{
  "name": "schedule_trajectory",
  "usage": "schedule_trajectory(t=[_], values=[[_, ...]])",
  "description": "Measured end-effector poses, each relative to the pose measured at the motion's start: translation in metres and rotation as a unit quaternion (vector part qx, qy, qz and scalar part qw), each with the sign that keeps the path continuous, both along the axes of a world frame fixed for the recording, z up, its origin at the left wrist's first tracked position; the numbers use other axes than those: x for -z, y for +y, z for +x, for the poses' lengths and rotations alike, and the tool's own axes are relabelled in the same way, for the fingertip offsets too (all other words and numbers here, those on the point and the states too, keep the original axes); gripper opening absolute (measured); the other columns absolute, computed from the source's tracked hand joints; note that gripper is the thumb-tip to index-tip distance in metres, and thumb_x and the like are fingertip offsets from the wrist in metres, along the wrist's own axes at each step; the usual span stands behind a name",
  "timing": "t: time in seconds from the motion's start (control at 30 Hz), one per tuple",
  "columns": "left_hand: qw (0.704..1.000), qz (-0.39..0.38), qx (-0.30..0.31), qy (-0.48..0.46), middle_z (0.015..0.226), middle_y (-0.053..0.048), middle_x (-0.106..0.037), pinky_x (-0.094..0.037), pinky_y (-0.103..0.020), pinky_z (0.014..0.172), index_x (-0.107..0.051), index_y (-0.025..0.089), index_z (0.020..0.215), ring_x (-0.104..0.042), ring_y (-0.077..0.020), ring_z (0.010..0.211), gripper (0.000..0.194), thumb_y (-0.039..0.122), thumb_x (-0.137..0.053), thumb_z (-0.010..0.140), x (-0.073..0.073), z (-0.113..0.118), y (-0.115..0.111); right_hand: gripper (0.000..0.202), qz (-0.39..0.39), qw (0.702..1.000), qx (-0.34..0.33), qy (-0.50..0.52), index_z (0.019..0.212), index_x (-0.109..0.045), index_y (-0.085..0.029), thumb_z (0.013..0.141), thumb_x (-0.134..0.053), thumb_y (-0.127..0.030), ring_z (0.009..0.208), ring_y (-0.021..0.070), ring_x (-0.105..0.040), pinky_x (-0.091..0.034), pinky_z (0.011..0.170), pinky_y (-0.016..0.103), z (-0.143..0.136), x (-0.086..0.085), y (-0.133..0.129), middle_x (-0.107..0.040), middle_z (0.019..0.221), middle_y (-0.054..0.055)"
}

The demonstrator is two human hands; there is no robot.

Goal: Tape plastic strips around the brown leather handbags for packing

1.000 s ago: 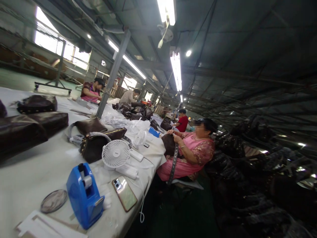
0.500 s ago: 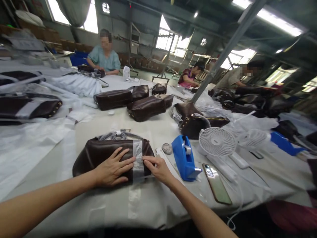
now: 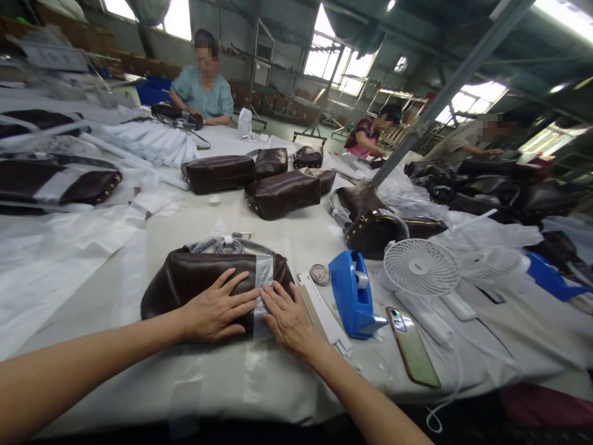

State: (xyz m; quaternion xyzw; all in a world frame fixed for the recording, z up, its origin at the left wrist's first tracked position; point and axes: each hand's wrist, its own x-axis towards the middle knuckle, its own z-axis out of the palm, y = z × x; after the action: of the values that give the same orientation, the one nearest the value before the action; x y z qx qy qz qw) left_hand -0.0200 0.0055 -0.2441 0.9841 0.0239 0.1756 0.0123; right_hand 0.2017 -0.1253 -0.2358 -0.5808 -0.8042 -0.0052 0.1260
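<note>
A dark brown leather handbag (image 3: pixel 185 281) lies on its side on the cloth-covered table in front of me. Around its right part runs a translucent plastic strip (image 3: pixel 264 271). My left hand (image 3: pixel 217 309) rests flat on the bag, fingers spread, the fingertips reaching the strip's left edge. On the strip and the bag's right end lies my right hand (image 3: pixel 290 318), its fingers stretched out and holding nothing. The bag's wrapped handle (image 3: pixel 227 245) lies along the far side. Both hands cover part of the bag's near side.
To the right stand a blue tape dispenser (image 3: pixel 354 296), a phone (image 3: pixel 412 346) and a white fan (image 3: pixel 421 267). White strips (image 3: pixel 324 315) lie beside my right hand. More brown bags (image 3: pixel 282 193) sit farther back. Several co-workers, one in a teal shirt (image 3: pixel 204 96), work across the table.
My right hand has gone from a pinch at the strip's right edge to lying flat with fingers spread on it. My left hand stays on the bag. The view has shifted slightly.
</note>
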Motion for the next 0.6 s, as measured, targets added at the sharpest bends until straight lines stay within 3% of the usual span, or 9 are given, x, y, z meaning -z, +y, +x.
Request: schedule_trajectory(t=[0.23, 0.37, 0.6], values=[[1.000, -0.010, -0.003, 0.019, 0.149, -0.006, -0.041, -0.007, -0.063, 0.115, -0.058, 0.025, 0.125, -0.021, -0.0406, 0.141, 0.046, 0.052, -0.054, 0.089, -0.002, 0.000, -0.001, 0.060, -0.024, 0.999, -0.002, -0.032, 0.147, -0.029, -0.010, 0.096, -0.044, -0.038, 0.142, 0.0295, -0.027, -0.016, 0.114, 0.060, -0.007, 0.009, 0.003, -0.036, 0.151, 0.016], [0.999, -0.016, -0.005, 0.030, 0.148, -0.006, -0.042, -0.007, -0.063, 0.114, -0.057, 0.024, 0.124, -0.021, -0.0411, 0.141, 0.047, 0.054, -0.052, 0.089, -0.004, 0.000, -0.001, 0.064, -0.024, 0.999, 0.003, -0.039, 0.149, -0.025, -0.010, 0.095, -0.046, -0.040, 0.143, 0.0295, -0.026, -0.013, 0.114, 0.059, -0.008, 0.018, 0.002, -0.034, 0.152, 0.016], [0.999, -0.026, -0.032, 0.036, 0.135, -0.010, -0.054, -0.009, -0.061, 0.114, -0.061, 0.020, 0.109, -0.032, -0.0347, 0.136, 0.037, 0.050, -0.044, 0.095, -0.030, 0.019, -0.014, 0.062, -0.018, 0.999, 0.020, -0.027, 0.149, -0.025, -0.012, 0.096, -0.042, -0.041, 0.143, 0.0284, -0.024, -0.014, 0.114, 0.058, -0.009, 0.020, 0.000, -0.035, 0.152, 0.015]])
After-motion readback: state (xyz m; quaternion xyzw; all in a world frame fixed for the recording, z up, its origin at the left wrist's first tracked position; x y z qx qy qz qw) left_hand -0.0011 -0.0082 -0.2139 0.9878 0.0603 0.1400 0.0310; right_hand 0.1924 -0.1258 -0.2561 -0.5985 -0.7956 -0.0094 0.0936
